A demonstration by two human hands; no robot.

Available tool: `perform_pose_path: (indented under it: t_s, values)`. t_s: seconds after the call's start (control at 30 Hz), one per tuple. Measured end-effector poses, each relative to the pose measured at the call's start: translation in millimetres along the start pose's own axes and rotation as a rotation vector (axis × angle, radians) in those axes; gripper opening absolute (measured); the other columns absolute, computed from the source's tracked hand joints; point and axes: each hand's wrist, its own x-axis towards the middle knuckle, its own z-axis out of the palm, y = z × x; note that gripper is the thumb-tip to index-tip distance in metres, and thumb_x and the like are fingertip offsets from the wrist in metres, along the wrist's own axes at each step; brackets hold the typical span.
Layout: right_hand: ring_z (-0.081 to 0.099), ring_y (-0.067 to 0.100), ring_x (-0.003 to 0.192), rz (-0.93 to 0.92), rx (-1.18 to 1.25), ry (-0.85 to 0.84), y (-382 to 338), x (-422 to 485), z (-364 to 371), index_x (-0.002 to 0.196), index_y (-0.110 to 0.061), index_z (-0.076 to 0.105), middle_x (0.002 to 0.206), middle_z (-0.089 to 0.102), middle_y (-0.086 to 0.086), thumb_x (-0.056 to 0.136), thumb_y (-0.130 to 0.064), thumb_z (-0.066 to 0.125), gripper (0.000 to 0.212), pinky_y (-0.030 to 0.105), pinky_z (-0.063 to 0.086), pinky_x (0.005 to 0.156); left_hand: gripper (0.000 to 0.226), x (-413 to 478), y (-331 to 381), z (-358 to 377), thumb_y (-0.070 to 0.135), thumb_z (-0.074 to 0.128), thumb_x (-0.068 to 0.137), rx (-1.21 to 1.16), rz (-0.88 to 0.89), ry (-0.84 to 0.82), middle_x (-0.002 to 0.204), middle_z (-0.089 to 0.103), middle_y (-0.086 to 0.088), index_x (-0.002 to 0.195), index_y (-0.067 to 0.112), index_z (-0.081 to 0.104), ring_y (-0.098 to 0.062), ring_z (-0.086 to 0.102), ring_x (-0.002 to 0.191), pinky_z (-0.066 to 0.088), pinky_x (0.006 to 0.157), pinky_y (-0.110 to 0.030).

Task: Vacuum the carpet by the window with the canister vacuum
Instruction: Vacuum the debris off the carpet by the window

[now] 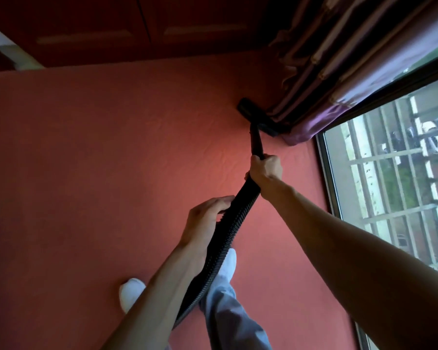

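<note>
The floor head (257, 116) of the vacuum lies flat on the red carpet (111, 160), straight ahead of the right hand (266, 170) and pressed against the hem of the purple curtain (326, 84), whose folds hang over its far end. A short black wand (256, 142) runs back from the head into that right hand, which is closed tight around it where the ribbed hose (228, 231) begins. Further down and nearer the body, the left hand (207, 215) cups the hose from above with its fingers curled loosely over it. The canister is out of view. To the right of both hands the window (389, 173) runs along the carpet's edge. This looks like edge work under the curtain, so the stroke should probably be slow and parallel to the hem, with the head flat to hold its seal. The chief risk is that suction draws the cloth into the head. The left hand might let go of the hose to lift the folds clear. Otherwise it should feed slack, so the hose does not drag across the white-socked foot (229, 263) beneath it.
</note>
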Motion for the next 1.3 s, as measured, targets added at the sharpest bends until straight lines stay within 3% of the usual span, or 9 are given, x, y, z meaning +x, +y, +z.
perform_pose_path:
  t_s: [0.3, 0.53, 0.73, 0.83, 0.9, 1.0, 1.13, 1.2, 1.3]
  values:
    - [0.073, 0.036, 0.081, 0.007, 0.023, 0.016, -91.4, 71.0, -47.0, 0.096, -0.004, 0.063, 0.096, 0.072, 0.018, 0.084, -0.018, 0.057, 0.019, 0.049, 0.061, 0.073, 0.017, 41.0, 78.7, 66.1, 0.027, 0.065, 0.086, 0.030, 0.075, -0.059, 0.088, 0.074, 0.000, 0.092, 0.025, 0.080, -0.023, 0.059, 0.069, 0.046, 0.068, -0.040]
    - [0.069, 0.033, 0.090, 0.002, -0.062, 0.037, -130.7, 117.7, -68.0, 0.107, 0.002, 0.065, 0.098, 0.070, 0.015, 0.088, -0.016, 0.060, 0.027, 0.038, 0.059, 0.077, 0.016, 84.9, 118.4, 107.3, 0.033, 0.069, 0.079, 0.016, 0.039, -0.068, 0.080, 0.073, 0.001, 0.088, 0.026, 0.080, -0.023, 0.060, 0.065, 0.047, 0.069, -0.039]
    - [0.061, 0.024, 0.075, 0.011, -0.021, 0.041, -160.9, 151.8, -65.5, 0.084, 0.000, 0.058, 0.095, 0.068, 0.015, 0.090, -0.012, 0.060, 0.014, 0.028, 0.050, 0.066, 0.015, 116.8, 154.4, 118.5, 0.027, 0.067, 0.083, -0.013, 0.012, -0.043, 0.080, 0.074, 0.004, 0.087, 0.024, 0.081, -0.020, 0.059, 0.064, 0.047, 0.067, -0.038]
    - [0.063, 0.026, 0.081, 0.016, -0.016, 0.022, -181.0, 159.3, -60.9, 0.096, -0.001, 0.060, 0.093, 0.063, 0.012, 0.093, -0.013, 0.058, 0.012, 0.027, 0.050, 0.069, 0.015, 126.7, 169.7, 121.4, 0.025, 0.067, 0.083, -0.034, 0.027, -0.029, 0.075, 0.074, 0.007, 0.088, 0.022, 0.081, -0.019, 0.059, 0.062, 0.045, 0.066, -0.035]
    - [0.068, 0.029, 0.089, 0.022, 0.014, 0.021, -190.3, 167.6, -55.9, 0.105, 0.001, 0.062, 0.094, 0.064, 0.011, 0.093, -0.015, 0.058, 0.020, 0.030, 0.055, 0.075, 0.016, 133.2, 175.3, 124.6, 0.022, 0.066, 0.084, -0.052, 0.047, -0.006, 0.076, 0.074, 0.009, 0.088, 0.020, 0.081, -0.018, 0.060, 0.068, 0.044, 0.070, -0.036]
    - [0.072, 0.035, 0.087, 0.036, 0.054, 0.002, -199.4, 184.0, -45.7, 0.093, -0.004, 0.063, 0.100, 0.073, 0.019, 0.085, -0.020, 0.060, 0.018, 0.047, 0.061, 0.079, 0.020, 139.4, 182.2, 128.7, 0.018, 0.062, 0.086, -0.072, 0.114, 0.007, 0.076, 0.075, 0.012, 0.089, 0.019, 0.082, -0.016, 0.061, 0.078, 0.042, 0.077, -0.035]
    - [0.071, 0.034, 0.088, 0.049, 0.011, -0.014, -196.0, 183.1, -46.5, 0.103, -0.005, 0.064, 0.104, 0.072, 0.016, 0.081, -0.026, 0.064, 0.031, 0.048, 0.060, 0.080, 0.021, 128.3, 181.2, 122.5, 0.018, 0.060, 0.090, -0.068, 0.120, 0.003, 0.079, 0.075, 0.009, 0.093, 0.020, 0.081, -0.019, 0.062, 0.079, 0.044, 0.077, -0.036]
    - [0.071, 0.031, 0.085, 0.035, -0.025, -0.041, -189.2, 163.3, -51.2, 0.103, -0.005, 0.066, 0.099, 0.072, 0.014, 0.081, -0.031, 0.068, 0.034, 0.046, 0.061, 0.077, 0.022, 113.9, 172.6, 110.7, 0.024, 0.059, 0.090, -0.073, 0.091, -0.038, 0.092, 0.075, 0.000, 0.097, 0.021, 0.080, -0.026, 0.059, 0.084, 0.045, 0.078, -0.044]
    - [0.070, 0.031, 0.059, 0.029, -0.023, -0.107, -172.6, 131.7, -59.6, 0.075, -0.011, 0.063, 0.070, 0.071, 0.014, 0.076, -0.028, 0.066, 0.017, 0.046, 0.061, 0.059, 0.028, 85.1, 158.4, 94.4, 0.029, 0.059, 0.088, -0.108, 0.001, -0.108, 0.102, 0.073, -0.007, 0.103, 0.017, 0.079, -0.033, 0.054, 0.085, 0.041, 0.078, -0.051]
